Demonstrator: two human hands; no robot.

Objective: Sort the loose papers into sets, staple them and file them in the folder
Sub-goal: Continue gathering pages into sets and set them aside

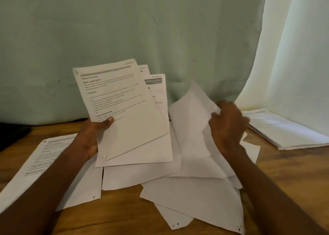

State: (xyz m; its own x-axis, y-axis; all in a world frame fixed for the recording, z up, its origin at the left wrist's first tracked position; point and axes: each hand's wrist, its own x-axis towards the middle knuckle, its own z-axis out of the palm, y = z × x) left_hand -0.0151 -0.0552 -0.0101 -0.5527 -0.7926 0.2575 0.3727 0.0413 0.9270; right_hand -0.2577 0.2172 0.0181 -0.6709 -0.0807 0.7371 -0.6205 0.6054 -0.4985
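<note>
My left hand [92,136] grips a fanned set of three printed sheets [124,110], upright above the table, thumb on the front page. My right hand [227,124] pinches the edge of a blank-side sheet [190,117] lifted off the heap, blurred by motion. A heap of loose papers [192,190] lies face down on the wooden table [124,213] under both hands; some show staple holes at the corners. No stapler or folder is in view.
A printed sheet [41,161] lies on the table at the left, under my left forearm. A neat stack of printed papers [284,131] sits at the right by the white curtain [293,56]. A green cloth [124,29] hangs behind the table.
</note>
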